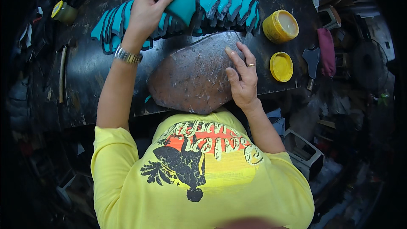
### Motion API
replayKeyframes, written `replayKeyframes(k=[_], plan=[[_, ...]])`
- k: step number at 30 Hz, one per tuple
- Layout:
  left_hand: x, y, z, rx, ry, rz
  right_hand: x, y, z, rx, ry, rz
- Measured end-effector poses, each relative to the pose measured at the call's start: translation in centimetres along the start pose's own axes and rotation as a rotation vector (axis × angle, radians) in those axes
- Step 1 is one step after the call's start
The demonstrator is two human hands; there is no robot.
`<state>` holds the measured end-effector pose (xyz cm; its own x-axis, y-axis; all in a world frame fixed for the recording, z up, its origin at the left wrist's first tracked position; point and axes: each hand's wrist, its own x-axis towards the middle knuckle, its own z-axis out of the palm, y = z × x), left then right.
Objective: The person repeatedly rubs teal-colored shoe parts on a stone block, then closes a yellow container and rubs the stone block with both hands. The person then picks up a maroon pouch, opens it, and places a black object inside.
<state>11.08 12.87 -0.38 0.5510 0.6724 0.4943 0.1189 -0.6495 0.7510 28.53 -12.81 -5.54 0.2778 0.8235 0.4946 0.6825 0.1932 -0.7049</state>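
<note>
Nearest the camera, a yellow shirt [203,178] with an orange, black and white printed graphic fills the lower centre; its lower hem is cut off by the frame edge. Beyond it, a worn, rounded metal plate [190,78] lies on the dark workbench [85,68]. The right hand [242,76] rests flat on the right side of the plate, fingers loosely spread and holding nothing, with a ring on one finger. To the right, a round yellow lid [281,66] lies just beside an open yellow tub [280,26], which sits further away. A dark tool [312,59] and a maroon bundle [326,51] lie near the right edge. At the far side, a row of overlapping teal pieces [229,4] with black edges runs left to right. The left hand [146,10], wearing a metal watch, pinches one teal piece between thumb and fingers. A yellow-capped container [62,12] stands far left. The surroundings beyond the bench are dark and hard to make out.
</note>
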Motion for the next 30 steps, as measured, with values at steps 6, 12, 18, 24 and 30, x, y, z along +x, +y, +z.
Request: replayKeyframes(k=[6, 12, 18, 24, 30], plan=[[4.7, -3.9, 4.7, 0.373, -0.063, -0.060, 0.6, 0.9, -2.8, -0.075, 0.013, -0.033], [0.8, -1.7, 2.1, 0.545, -0.093, 0.155, 4.5, 3.6, -11.2, -0.271, 0.184, -0.050], [-9.2, 2.7, -7.0, 0.556, -0.163, -0.282, 9.3, 10.0, -15.6, -0.833, 0.097, 0.042], [-17.1, 2.5, -11.4, 0.671, -0.198, -0.565, 11.7, 10.1, -15.6, -0.863, 0.090, 0.049], [-17.7, 0.5, -12.6, 0.526, -0.185, -0.652, 8.6, 7.4, -13.9, -1.164, 0.056, 0.071]])
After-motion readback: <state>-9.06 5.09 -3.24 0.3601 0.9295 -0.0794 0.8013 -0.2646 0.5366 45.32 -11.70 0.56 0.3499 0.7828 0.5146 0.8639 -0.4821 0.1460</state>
